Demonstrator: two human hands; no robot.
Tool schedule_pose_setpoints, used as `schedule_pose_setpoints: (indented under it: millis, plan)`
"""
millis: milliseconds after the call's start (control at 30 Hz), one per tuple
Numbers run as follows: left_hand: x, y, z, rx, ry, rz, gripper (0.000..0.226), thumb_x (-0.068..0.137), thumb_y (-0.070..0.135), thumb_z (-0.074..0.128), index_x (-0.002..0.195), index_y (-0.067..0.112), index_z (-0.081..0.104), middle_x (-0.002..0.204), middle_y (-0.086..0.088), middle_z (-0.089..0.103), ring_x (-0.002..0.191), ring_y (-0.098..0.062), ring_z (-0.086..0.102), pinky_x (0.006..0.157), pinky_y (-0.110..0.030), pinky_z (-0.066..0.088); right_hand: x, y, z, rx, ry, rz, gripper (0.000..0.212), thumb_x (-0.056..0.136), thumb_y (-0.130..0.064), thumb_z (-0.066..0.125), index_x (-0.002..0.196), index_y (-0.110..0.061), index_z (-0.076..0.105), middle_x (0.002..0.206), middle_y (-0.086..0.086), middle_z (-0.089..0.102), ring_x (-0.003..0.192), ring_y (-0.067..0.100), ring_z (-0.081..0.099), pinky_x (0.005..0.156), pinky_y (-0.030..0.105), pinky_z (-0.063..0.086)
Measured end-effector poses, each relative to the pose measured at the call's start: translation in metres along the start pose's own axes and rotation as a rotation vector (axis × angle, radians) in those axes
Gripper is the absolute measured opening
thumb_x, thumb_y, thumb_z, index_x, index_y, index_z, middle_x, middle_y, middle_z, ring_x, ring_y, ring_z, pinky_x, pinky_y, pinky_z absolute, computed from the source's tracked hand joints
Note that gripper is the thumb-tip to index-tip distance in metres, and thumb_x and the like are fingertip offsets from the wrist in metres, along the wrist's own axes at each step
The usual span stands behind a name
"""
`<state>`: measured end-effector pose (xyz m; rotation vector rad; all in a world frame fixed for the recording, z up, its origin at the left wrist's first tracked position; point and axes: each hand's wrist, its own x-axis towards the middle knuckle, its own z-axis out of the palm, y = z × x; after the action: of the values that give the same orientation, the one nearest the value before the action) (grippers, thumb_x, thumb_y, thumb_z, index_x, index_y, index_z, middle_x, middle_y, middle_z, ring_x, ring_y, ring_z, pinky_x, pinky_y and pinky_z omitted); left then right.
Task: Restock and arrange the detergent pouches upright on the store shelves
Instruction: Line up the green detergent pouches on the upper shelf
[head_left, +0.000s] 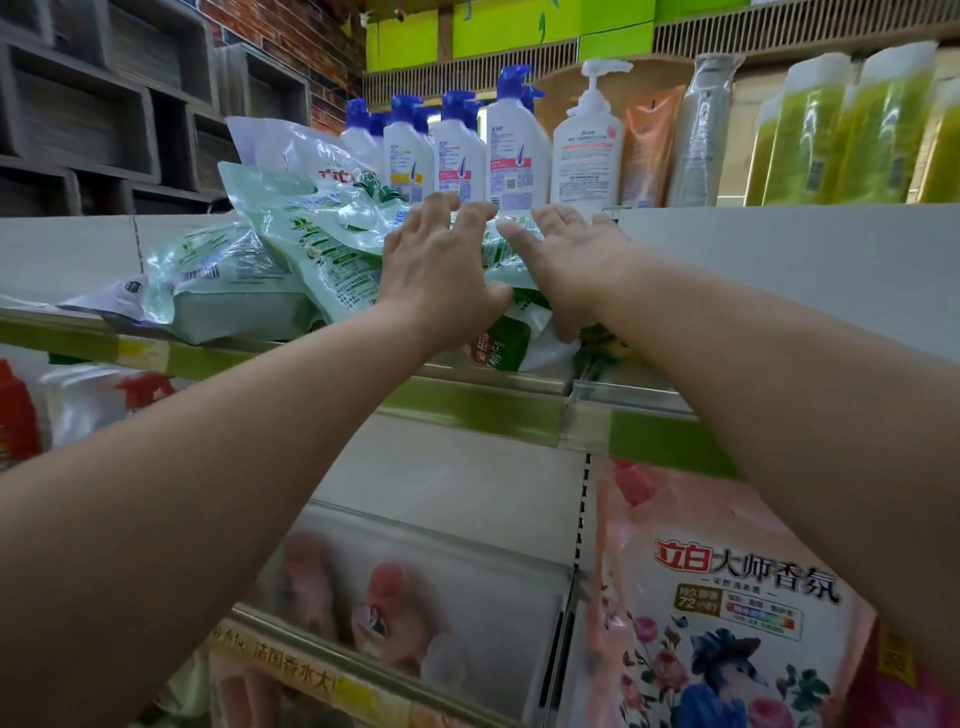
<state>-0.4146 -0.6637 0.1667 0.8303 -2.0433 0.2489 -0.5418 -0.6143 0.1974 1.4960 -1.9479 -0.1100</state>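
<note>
Both forearms reaching up, left hand (441, 260) and right hand (566, 254) spread flat, pressing green detergent pouches (322, 244)

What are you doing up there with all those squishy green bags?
A person is tidying detergent pouches on a store shelf. Both hands reach up: the left hand and right hand rest on a green pouch in a slumped pile. The pouches are lying tilted, not upright yet. Pump bottles stand behind them.
</note>
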Motion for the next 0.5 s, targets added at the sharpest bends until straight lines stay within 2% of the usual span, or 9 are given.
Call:
schedule_pose_setpoints:
  millis: [133, 300, 400, 500]
  plan:
    - [0.002, -0.013, -0.001, 0.078, -0.084, 0.020, 0.081, 0.080, 0.027, 0.064, 0.149, 0.023, 0.024, 0.154, -0.010, 0.021, 0.143, -0.028, 0.018, 0.116, -0.042, 0.016, 0.006, 0.002, -0.008, 0.129, -0.105, 0.019, 0.115, 0.067, -0.013, 0.080, 0.150, -0.029, 0.002, 0.155, 0.012, 0.016, 0.141, 0.032, 0.020, 0.110, 0.051, 0.031]
    - [0.007, -0.035, 0.005, 0.279, -0.153, 0.066, 0.081, 0.085, 0.031, 0.064, 0.151, 0.023, 0.018, 0.156, -0.010, 0.019, 0.145, -0.028, 0.012, 0.117, -0.044, 0.009, 0.006, 0.000, -0.014, 0.299, -0.153, 0.008, 0.107, 0.073, -0.008, 0.073, 0.150, -0.029, 0.003, 0.150, 0.012, 0.026, 0.133, 0.034, 0.034, 0.106, 0.046, 0.039]
    - [0.010, -0.045, 0.011, 0.338, -0.121, 0.102, 0.069, 0.089, 0.019, 0.056, 0.149, 0.027, 0.023, 0.153, -0.009, 0.030, 0.143, -0.029, 0.020, 0.116, -0.046, 0.012, 0.000, 0.000, -0.013, 0.358, -0.123, 0.006, 0.100, 0.076, -0.005, 0.069, 0.150, -0.026, 0.006, 0.148, 0.012, 0.029, 0.129, 0.033, 0.039, 0.103, 0.042, 0.042]
    - [0.012, -0.050, 0.012, 0.325, -0.055, 0.148, 0.058, 0.092, 0.007, 0.045, 0.145, 0.027, 0.034, 0.144, -0.006, 0.046, 0.136, -0.027, 0.036, 0.113, -0.046, 0.016, -0.005, 0.001, -0.008, 0.425, -0.073, 0.004, 0.087, 0.082, -0.004, 0.060, 0.150, -0.019, 0.009, 0.150, 0.012, 0.027, 0.133, 0.030, 0.036, 0.104, 0.038, 0.038]
